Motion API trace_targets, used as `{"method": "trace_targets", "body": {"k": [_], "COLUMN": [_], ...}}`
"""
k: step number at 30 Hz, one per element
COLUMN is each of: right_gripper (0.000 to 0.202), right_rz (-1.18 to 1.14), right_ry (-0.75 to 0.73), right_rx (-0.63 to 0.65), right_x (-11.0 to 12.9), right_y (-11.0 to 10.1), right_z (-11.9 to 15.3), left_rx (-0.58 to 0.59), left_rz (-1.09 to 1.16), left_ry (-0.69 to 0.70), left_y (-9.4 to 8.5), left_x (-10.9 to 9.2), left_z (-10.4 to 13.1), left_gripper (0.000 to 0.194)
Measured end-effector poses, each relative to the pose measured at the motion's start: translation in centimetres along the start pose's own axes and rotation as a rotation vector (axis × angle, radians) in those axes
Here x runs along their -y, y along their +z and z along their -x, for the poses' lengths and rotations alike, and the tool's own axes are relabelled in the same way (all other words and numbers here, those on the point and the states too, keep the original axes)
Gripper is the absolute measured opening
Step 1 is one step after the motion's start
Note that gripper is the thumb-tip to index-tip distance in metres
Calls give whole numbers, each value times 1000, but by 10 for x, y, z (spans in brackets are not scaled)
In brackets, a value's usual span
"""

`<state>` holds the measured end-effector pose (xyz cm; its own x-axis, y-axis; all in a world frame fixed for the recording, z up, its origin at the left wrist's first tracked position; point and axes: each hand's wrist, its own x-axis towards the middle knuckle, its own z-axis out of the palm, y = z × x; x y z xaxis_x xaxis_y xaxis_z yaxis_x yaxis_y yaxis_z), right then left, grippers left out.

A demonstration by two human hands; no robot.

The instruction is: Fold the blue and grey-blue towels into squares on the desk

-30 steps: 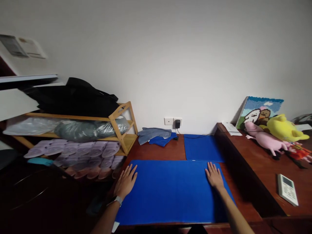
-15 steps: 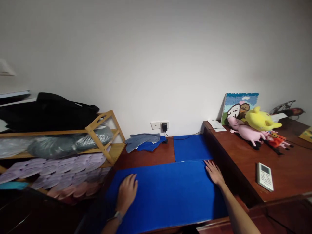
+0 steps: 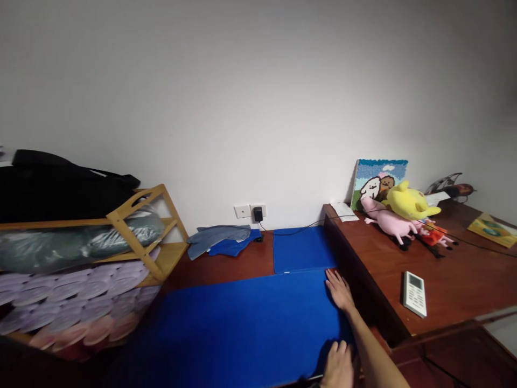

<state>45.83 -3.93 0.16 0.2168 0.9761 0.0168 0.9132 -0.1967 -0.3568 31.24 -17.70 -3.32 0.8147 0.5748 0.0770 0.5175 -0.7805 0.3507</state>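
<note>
A large blue cloth [image 3: 250, 318] lies spread over the brown wooden surface, with a smaller blue cloth [image 3: 302, 249] behind it against the wall. My right hand [image 3: 340, 290] rests flat on the large cloth's far right corner, fingers stretched out and a little apart. Nearer to me, my left hand [image 3: 338, 366] is at the cloth's front right corner, beside my right forearm. Its fingers are slightly bent and apart, and I see nothing held in them. The frame's bottom edge cuts off part of that hand.
Folded grey cloth [image 3: 218, 237] and a blue piece lie by the wall, below a black plug [image 3: 257, 214]. On the left stands a wooden rack [image 3: 173, 258] with slippers. The raised desk [image 3: 456, 275] at right carries a remote control [image 3: 414, 293], plush toys [image 3: 407, 202] and a picture [image 3: 363, 175].
My left hand has moved from the cloth's left side across to its near right corner. My right hand stays on the far right corner. The view has turned slightly right.
</note>
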Motion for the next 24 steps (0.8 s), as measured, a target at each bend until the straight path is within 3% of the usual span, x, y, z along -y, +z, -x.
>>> {"method": "trace_targets", "body": {"k": [4,7,11,15,19,24], "right_gripper": [59,58,53,50,36,26], "right_rz": [-71,-186,-417,-495,-559,-606], "right_ry": [6,25,89,113,121,27], "right_rx": [14,7,-56,-119,-181,-229], "right_x": [-2,-4,-5,5,36,114], "right_y": [-1,-1,-8,-24,-39,-47], "right_z": [-1,-2,-7,-14,-21,-35], "left_rx": [-55,-48,-31,-153,-326,-539], "left_rz": [-1,19,70,101,92,15], "left_ry": [-103,-149,-227,-218,-161,-220], "left_y": [2,-5,-23,-50,-82,-135], "left_x": [-3,-8,-14,-11,3,36], "left_z": [-1,-1,0,15,51,123], "left_gripper": [48,40,36,36,31,57]}}
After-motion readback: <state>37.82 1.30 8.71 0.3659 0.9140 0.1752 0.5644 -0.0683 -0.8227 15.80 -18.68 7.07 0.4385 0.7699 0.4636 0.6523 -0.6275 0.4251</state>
